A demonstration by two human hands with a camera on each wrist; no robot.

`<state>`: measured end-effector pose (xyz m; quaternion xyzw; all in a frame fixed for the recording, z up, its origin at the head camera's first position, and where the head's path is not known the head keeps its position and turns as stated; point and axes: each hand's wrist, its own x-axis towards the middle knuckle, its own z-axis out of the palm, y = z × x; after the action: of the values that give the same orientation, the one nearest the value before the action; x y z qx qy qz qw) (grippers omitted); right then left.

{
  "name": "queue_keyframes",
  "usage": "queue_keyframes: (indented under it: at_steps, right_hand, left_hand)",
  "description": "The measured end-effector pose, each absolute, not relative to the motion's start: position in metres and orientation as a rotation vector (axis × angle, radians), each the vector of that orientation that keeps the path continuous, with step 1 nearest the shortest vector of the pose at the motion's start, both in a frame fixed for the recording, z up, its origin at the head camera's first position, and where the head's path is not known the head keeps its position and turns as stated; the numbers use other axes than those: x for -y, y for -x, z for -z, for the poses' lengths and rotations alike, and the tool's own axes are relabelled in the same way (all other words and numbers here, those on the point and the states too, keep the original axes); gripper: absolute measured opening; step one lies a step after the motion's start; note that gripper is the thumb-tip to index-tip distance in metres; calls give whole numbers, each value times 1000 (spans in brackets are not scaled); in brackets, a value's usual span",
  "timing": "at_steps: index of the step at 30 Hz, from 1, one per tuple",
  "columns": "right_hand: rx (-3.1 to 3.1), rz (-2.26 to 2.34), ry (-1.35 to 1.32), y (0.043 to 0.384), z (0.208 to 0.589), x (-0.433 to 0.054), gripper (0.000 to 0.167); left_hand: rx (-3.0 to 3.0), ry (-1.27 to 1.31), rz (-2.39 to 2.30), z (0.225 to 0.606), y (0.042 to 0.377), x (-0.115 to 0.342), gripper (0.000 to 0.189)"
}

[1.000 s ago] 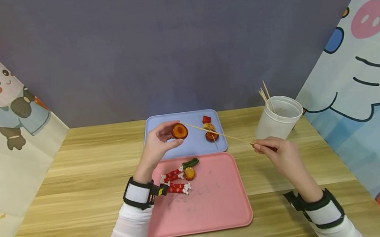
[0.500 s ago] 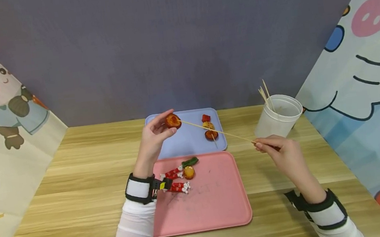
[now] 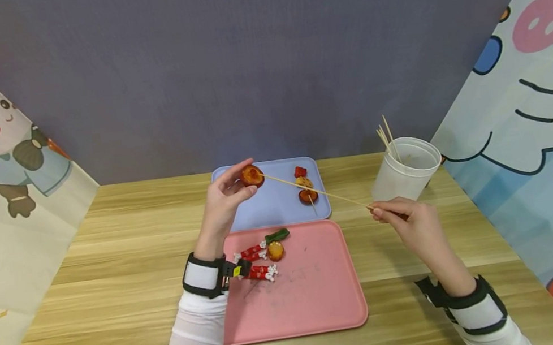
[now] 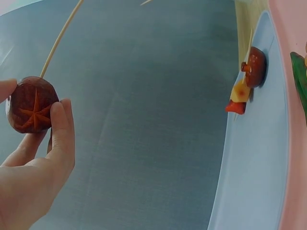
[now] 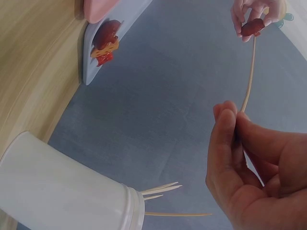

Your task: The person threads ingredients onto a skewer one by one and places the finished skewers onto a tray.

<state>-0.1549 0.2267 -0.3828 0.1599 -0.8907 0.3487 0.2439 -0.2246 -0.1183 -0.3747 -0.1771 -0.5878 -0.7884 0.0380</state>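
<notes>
My left hand [image 3: 222, 203] pinches a shiitake mushroom [image 3: 251, 176] by its rim, above the blue tray [image 3: 281, 214]. In the left wrist view, the brown cap [image 4: 23, 106] shows a star-shaped cut. A thin wooden skewer [image 3: 335, 196] runs from my right hand [image 3: 412, 222] to the mushroom, its far end right at the stem on the underside. The right thumb and fingertips grip the skewer near its other end. In the right wrist view, the skewer [image 5: 251, 67] bows slightly. A loaded skewer with a mushroom [image 3: 308, 197], a yellow piece [image 3: 303, 183] and a red piece [image 3: 300, 172] lies on the blue tray.
Nearer than the blue tray lies a pink tray [image 3: 317, 304] bearing several red-and-white sticks [image 3: 260, 273], a green piece [image 3: 277, 236] and a round yellow corn piece [image 3: 276, 251]. A white bucket [image 3: 400, 178] with several skewers [image 3: 389, 139] stands at the right. A grey wall rises behind.
My left hand has risen a little and shifted left with the mushroom. The skewer's tip went from the mushroom's edge to its stem. Over the last half second, both hands stay nearly still.
</notes>
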Motion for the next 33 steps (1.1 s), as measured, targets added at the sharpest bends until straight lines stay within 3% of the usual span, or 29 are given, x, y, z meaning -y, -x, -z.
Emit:
queue_keyframes:
  at_steps: [33]
  right_hand:
    - [2460, -962, -424, 156, 386, -224, 14]
  left_hand:
    - [1846, 542, 2452, 380, 223, 104, 49]
